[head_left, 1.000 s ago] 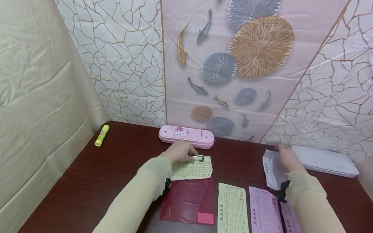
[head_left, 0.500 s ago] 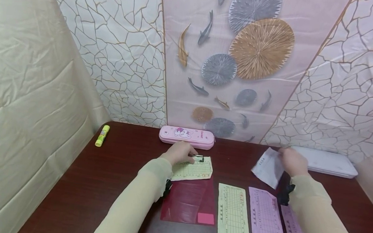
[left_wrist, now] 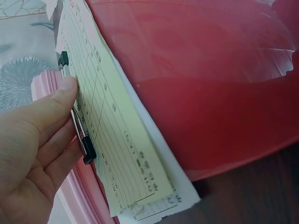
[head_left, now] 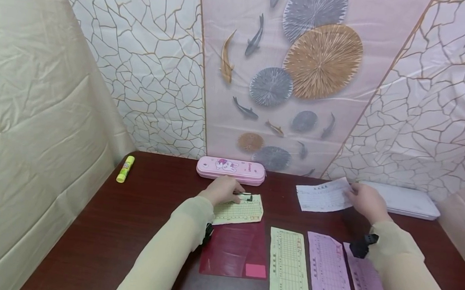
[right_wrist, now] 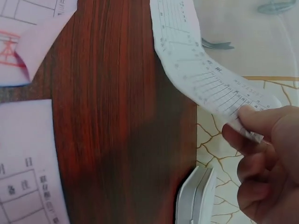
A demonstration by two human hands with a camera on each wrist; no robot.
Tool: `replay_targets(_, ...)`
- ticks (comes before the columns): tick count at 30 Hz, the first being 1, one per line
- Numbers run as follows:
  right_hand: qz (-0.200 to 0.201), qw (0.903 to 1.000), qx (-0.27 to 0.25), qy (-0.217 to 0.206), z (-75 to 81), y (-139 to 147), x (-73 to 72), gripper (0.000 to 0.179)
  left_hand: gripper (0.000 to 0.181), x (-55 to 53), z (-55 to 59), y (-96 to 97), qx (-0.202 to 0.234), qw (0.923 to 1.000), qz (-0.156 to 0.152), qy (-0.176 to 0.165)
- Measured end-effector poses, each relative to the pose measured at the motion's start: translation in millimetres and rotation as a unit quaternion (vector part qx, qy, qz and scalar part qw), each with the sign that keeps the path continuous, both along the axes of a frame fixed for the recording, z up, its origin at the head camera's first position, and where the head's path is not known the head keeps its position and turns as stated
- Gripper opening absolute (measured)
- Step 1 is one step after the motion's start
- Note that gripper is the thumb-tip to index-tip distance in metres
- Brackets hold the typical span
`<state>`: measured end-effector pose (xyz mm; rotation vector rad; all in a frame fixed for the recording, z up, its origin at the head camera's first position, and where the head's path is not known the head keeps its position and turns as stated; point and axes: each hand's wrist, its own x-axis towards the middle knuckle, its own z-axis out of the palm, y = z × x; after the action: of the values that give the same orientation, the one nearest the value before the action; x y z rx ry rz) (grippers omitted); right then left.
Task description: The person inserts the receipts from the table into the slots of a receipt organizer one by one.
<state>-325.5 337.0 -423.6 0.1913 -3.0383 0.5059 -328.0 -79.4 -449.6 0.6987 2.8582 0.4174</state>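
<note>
My left hand [head_left: 221,190] pinches the top edge of a yellow printed slip [left_wrist: 105,112] at a metal clip with black ends [left_wrist: 88,151]. A white slip [left_wrist: 182,205] shows under the yellow one, and both lie over a translucent red folder [head_left: 230,249]. Over the table's right back, my right hand [head_left: 369,202] pinches one end of another white printed slip [head_left: 322,196] between thumb and curled fingers. That slip stretches leftward and bends in the right wrist view, raised off the wood.
One yellow slip [head_left: 289,268] and two purple slips, the nearer purple slip [head_left: 331,273] and the outer purple slip [head_left: 369,287], lie at front right. Behind are a pink pencil case [head_left: 230,171] and a flat white case [head_left: 406,200]. A glue stick [head_left: 125,169] lies far left.
My right hand has swung the white slip from nearly upright to lying sideways, its free end now pointing left towards the folder. The left hand has stayed at the clip.
</note>
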Motion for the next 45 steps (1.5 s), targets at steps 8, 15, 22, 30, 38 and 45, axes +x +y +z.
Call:
replay_targets(8,-0.011,0.9939,-0.104,-0.036,-3.2,6,11.7,0.040,0.035,0.8,-1.3,-0.4,0.005,0.9999,-0.001,0.010)
replay_targets(15,-0.037,0.9730,-0.213,-0.082,-2.2,-5,25.4,0.038,0.034,1.2,-1.8,0.3,0.003,0.9999,-0.003,0.014)
replay_targets(22,-0.037,0.9556,-0.270,-0.113,-0.3,-23,34.2,0.031,0.032,1.3,-3.6,0.2,-0.008,0.9994,-0.014,0.030)
replay_targets(30,-0.034,0.9330,-0.321,-0.159,-5.1,-53,43.7,0.026,0.031,1.9,-6.5,-1.0,0.007,0.9993,-0.010,0.037)
replay_targets(38,-0.018,0.9133,-0.353,-0.202,-10.6,-87,56.3,0.021,0.033,2.8,-8.1,-2.5,0.015,0.9987,-0.017,0.045)
replay_targets(45,-0.012,0.9172,-0.334,-0.217,-26.4,-121,67.0,0.023,0.034,3.2,-7.3,-3.1,0.017,0.9991,-0.011,0.037)
